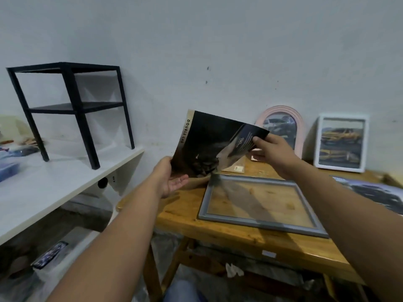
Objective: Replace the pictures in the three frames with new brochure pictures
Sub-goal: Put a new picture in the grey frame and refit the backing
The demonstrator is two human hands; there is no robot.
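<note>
Holding a dark brochure page [209,144] up above the wooden table [239,234], the person has both hands on it. The right hand [272,153] pinches the curled upper right corner between thumb and fingers; the left hand [169,177] supports the lower left edge, fingers loosely spread beneath (its thumb is hidden behind the sheet). A pale strip along the page's left side reads "DOUBLE CAB". Just below lies a grey frame [259,203], flat on the table, wood showing through its glass. A pink arched frame [281,125] and a white frame [342,142] lean against the wall, each holding a car picture.
</note>
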